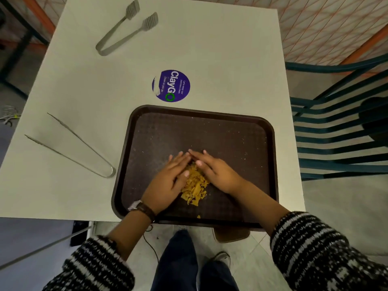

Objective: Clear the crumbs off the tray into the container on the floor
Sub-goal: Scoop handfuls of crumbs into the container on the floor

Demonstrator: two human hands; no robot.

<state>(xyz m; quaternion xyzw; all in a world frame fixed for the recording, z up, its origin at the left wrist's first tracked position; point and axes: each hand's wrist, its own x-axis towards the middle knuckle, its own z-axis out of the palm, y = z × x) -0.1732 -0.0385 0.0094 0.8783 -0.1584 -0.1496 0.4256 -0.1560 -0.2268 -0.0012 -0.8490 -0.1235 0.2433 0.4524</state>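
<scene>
you're corralling the crumbs point(195, 185) at the centre of the tray point(241, 143) between your flat, straight-fingered left hand point(168, 181) and right hand point(216, 173), gripping nothing, and sweeping hastily toward 6 o'clock could be scattering them past the container point(231, 235) below.

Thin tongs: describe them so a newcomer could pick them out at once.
Start at the white table and find the dark brown tray at its near edge. Left of the tray lie the thin tongs, a long metal pair. Their arms taper to fine points, unlike the serving tongs at the far corner, which end in broad ridged paddles.
</scene>
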